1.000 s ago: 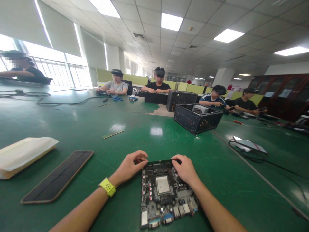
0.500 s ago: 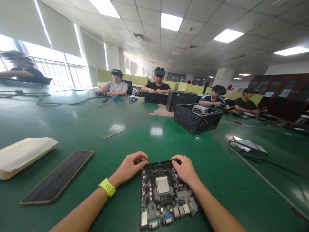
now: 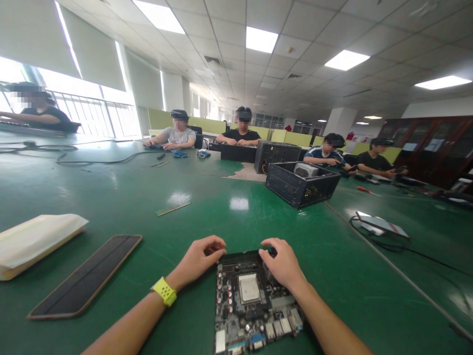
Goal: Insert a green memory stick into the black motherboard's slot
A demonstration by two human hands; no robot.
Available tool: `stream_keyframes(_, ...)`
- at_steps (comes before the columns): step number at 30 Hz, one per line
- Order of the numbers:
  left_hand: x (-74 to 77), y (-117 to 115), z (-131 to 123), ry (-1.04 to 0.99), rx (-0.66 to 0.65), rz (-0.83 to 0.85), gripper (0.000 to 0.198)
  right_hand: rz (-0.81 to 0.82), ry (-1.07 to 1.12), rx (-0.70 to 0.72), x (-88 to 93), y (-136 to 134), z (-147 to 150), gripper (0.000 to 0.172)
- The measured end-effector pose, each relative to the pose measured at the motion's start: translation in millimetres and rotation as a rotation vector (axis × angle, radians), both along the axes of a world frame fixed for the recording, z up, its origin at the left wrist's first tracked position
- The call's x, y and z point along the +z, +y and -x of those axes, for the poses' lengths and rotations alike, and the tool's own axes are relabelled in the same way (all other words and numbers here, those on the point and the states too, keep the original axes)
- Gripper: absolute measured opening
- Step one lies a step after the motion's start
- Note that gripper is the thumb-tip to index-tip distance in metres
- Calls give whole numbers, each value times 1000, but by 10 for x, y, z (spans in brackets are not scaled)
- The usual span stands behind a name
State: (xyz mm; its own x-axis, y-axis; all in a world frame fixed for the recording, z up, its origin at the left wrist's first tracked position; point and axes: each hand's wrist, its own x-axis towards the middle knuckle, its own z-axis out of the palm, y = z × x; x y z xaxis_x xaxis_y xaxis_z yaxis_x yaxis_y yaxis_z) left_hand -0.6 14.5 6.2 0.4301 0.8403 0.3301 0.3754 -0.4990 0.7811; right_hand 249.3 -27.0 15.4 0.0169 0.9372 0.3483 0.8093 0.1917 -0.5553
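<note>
A black motherboard [image 3: 253, 303] lies flat on the green table [image 3: 148, 197] right in front of me, its silver processor in the middle and its ports toward me. My left hand [image 3: 197, 259], with a yellow watch on the wrist, pinches the board's far left corner with curled fingers. My right hand [image 3: 283, 264] rests on the far right part of the board, fingers bent down over its far edge.
A long dark flat panel [image 3: 86, 278] and a cream padded envelope [image 3: 35, 241] lie to my left. An open black computer case [image 3: 301, 182] stands beyond the board. A thin gold strip [image 3: 173, 209], cables [image 3: 388, 236] and several seated people ring the table.
The view has tilted a little, so everything sits slightly lower in the frame. Both hands stay at the board's far edge with hardly any movement.
</note>
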Motion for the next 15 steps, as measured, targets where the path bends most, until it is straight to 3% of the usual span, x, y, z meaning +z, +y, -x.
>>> stream_keyframes(2,5,-5,-3,-5,21,-19,13,-63,-37,54,144,-179,151,20)
stream_keyframes(5,0,-5,-6,-4,56,-46,11,-87,-129,264,236,-519,485,26)
stream_keyframes(7,-5,-3,-7,-1,67,-59,11,-67,-268,425,148,-690,708,43)
stream_keyframes(9,-6,-2,-7,6,74,-71,11,-55,-403,469,-24,-768,875,56)
stream_keyframes(12,0,-4,-8,17,77,-82,11,-19,-536,484,-262,-760,1001,46)
stream_keyframes(15,3,-4,-6,25,72,-85,11,41,-599,505,-307,-741,1029,29)
